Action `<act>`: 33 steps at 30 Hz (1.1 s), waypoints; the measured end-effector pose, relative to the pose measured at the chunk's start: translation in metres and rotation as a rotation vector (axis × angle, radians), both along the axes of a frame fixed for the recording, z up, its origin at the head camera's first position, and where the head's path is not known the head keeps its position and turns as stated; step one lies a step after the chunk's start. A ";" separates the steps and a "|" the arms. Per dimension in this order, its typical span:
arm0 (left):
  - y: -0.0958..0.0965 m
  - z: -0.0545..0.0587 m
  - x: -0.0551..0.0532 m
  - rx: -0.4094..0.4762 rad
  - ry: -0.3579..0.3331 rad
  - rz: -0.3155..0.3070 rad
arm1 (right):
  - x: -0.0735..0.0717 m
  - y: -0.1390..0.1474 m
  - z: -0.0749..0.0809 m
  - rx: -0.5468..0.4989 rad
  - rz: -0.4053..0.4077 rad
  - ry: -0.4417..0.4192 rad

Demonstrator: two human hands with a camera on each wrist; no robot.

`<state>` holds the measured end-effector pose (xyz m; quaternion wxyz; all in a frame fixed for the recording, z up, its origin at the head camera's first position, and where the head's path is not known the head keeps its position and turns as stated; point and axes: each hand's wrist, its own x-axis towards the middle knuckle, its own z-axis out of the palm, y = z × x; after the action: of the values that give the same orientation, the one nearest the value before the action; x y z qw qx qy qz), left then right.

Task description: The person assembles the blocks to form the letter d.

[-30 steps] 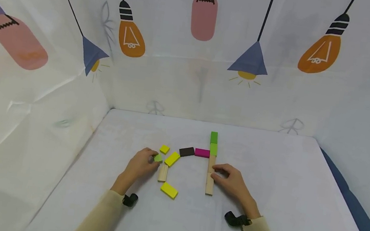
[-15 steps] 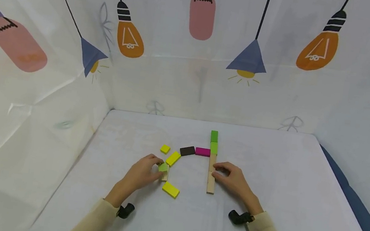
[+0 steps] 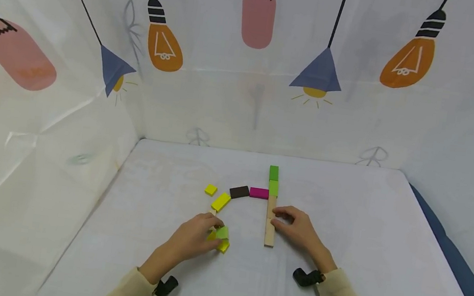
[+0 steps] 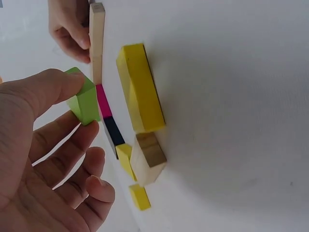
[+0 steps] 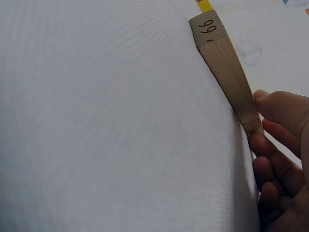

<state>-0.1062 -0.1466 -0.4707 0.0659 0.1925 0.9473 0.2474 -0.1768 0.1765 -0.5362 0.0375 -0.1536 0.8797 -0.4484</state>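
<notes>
My left hand [image 3: 190, 238] pinches a light green block [image 3: 222, 233] between thumb and fingertips. In the left wrist view that block [image 4: 86, 104] is held up, apart from the table. Below it in the head view lies a yellow block [image 3: 223, 248], partly covered by the hand; a plain wooden block [image 3: 213, 212] beyond is mostly hidden. My right hand [image 3: 298, 229] rests by a straight column, its thumb and fingertips touching the side of the plain wooden blocks [image 3: 269, 233]. Two green blocks [image 3: 273, 179] top this column.
A magenta block [image 3: 259, 193], a dark block [image 3: 239, 192] and a yellow block [image 3: 221, 202] curve left from the column. A small yellow block [image 3: 211, 190] lies apart beyond them. All lie on a white tabletop [image 3: 345, 206] before a lamp-printed backdrop [image 3: 206, 105].
My left hand has carried the light green block right and nearer to me, from beside the upper yellow block to over the lower one. The right hand stays at the column.
</notes>
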 end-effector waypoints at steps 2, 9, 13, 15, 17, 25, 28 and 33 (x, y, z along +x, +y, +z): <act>0.003 -0.001 0.002 0.014 -0.003 -0.006 | 0.000 0.000 0.000 0.003 -0.001 0.000; 0.014 -0.010 0.005 0.015 0.037 -0.040 | 0.000 -0.001 0.001 -0.018 -0.009 0.013; 0.020 -0.015 0.006 0.007 0.069 -0.058 | 0.000 -0.001 0.001 -0.015 -0.007 0.016; 0.023 -0.017 0.007 0.000 0.077 -0.060 | -0.001 -0.001 0.000 -0.017 -0.008 0.011; 0.026 -0.019 0.007 -0.009 0.090 -0.064 | -0.001 -0.001 0.000 -0.020 -0.009 0.010; 0.035 -0.027 0.010 -0.073 0.130 -0.066 | -0.002 -0.002 -0.002 -0.030 -0.003 0.016; 0.036 -0.030 0.011 -0.099 0.141 -0.056 | -0.001 -0.002 -0.002 -0.026 -0.004 0.018; 0.036 -0.034 0.012 -0.101 0.172 -0.049 | -0.001 -0.002 -0.001 -0.027 -0.007 0.021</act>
<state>-0.0943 -0.1107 -0.5051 -0.0002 0.2325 0.9558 0.1801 -0.1777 0.1746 -0.5368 0.0248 -0.1557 0.8744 -0.4589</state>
